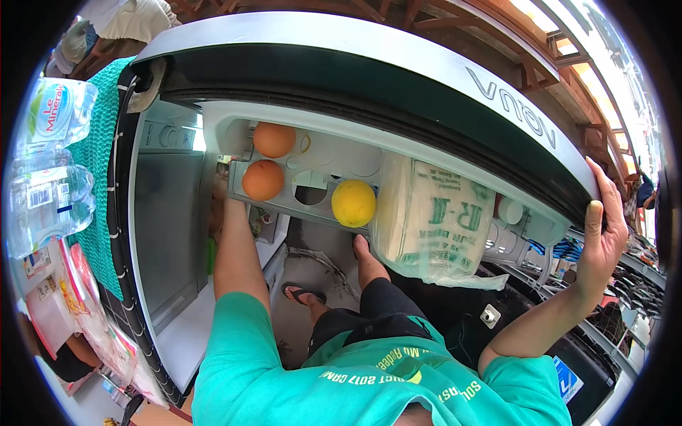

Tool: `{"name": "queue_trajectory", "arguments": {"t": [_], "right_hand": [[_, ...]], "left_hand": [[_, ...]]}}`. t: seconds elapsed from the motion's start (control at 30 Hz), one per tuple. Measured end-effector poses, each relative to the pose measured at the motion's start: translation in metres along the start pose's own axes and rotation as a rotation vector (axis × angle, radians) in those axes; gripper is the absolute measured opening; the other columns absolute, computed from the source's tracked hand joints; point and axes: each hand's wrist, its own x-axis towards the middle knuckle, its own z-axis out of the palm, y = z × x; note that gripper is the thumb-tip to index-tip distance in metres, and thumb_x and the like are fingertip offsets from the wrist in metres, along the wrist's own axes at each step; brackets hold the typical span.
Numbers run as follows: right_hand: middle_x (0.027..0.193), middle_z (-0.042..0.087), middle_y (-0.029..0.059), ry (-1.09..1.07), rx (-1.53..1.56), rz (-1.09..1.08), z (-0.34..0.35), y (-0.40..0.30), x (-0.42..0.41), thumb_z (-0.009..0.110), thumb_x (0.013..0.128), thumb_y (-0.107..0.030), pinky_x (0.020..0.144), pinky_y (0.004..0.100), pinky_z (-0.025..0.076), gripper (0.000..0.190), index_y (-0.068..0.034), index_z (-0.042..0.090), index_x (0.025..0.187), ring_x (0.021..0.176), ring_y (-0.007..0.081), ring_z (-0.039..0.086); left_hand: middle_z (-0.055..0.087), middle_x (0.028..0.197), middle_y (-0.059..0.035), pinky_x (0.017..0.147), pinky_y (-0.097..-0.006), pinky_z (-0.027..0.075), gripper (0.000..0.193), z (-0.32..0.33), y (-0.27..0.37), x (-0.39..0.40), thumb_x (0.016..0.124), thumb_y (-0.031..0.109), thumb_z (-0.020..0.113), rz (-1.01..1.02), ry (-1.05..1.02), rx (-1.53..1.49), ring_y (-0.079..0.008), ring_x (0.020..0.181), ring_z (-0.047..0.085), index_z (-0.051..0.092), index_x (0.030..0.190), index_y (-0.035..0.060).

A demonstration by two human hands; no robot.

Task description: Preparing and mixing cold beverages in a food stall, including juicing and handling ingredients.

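Observation:
My left forearm [234, 245] reaches into the open refrigerator, past the end of the door rack. The left hand is mostly hidden there, so its grip cannot be made out. My right hand [605, 229] grips the outer edge of the refrigerator door [373, 40], thumb and fingers bent around it. On the door rack [314, 210] sit two round orange-brown items [263, 180], eggs or fruit, and a yellow citrus fruit [354, 203]. Beside them is a clear plastic bag [442, 229] around a pack with green print. Farther right stands a bottle with a white cap [510, 210].
A grey freezer flap [170, 229] lies inside, near a control dial [169, 134]. Water bottles [50, 202] and plastic packets [101, 330] lie by a teal cloth [101, 160] at the left. Goods crowd racks [618, 287] at right. Another person's clothing [133, 21] shows top left.

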Motion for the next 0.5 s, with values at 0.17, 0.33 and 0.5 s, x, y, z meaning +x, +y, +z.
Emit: {"name": "queue_trajectory", "arguments": {"t": [0.17, 0.33, 0.5], "right_hand": [[0.120, 0.066, 0.0152, 0.026, 0.017, 0.004, 0.003, -0.004, -0.001, 0.053, 0.104, -0.045, 0.104, 0.0371, 0.042, 0.054, -0.002, 0.064, 0.134, 0.112, 0.0234, 0.059], [0.128, 0.065, 0.0110, 0.004, 0.041, -0.022, -0.009, 0.007, -0.006, 0.051, 0.106, -0.044, 0.107, 0.0336, 0.039, 0.054, -0.002, 0.061, 0.138, 0.118, 0.0185, 0.056], [0.127, 0.065, 0.0114, -0.025, -0.011, 0.004, 0.001, -0.001, -0.003, 0.052, 0.105, -0.043, 0.107, 0.0343, 0.039, 0.053, -0.002, 0.061, 0.138, 0.118, 0.0187, 0.057]], "left_hand": [[0.063, 0.102, -0.0061, 0.080, -0.0309, 0.055, 0.015, 0.000, -0.022, 0.004, 0.104, 0.017, 0.052, 0.225, 0.022, 0.381, -0.0145, 0.092, 0.064, 0.060, 0.110, 0.0068], [0.060, 0.133, -0.0110, 0.106, -0.0418, 0.050, 0.048, -0.005, 0.037, 0.000, 0.105, 0.043, 0.046, 0.063, -0.564, -0.208, -0.0256, 0.121, 0.057, 0.053, 0.138, 0.0077], [0.062, 0.117, -0.0114, 0.095, -0.0421, 0.052, 0.033, 0.074, -0.031, -0.082, 0.106, 0.031, 0.049, 0.116, -0.061, -0.323, -0.0263, 0.110, 0.062, 0.057, 0.121, 0.0029]]}}
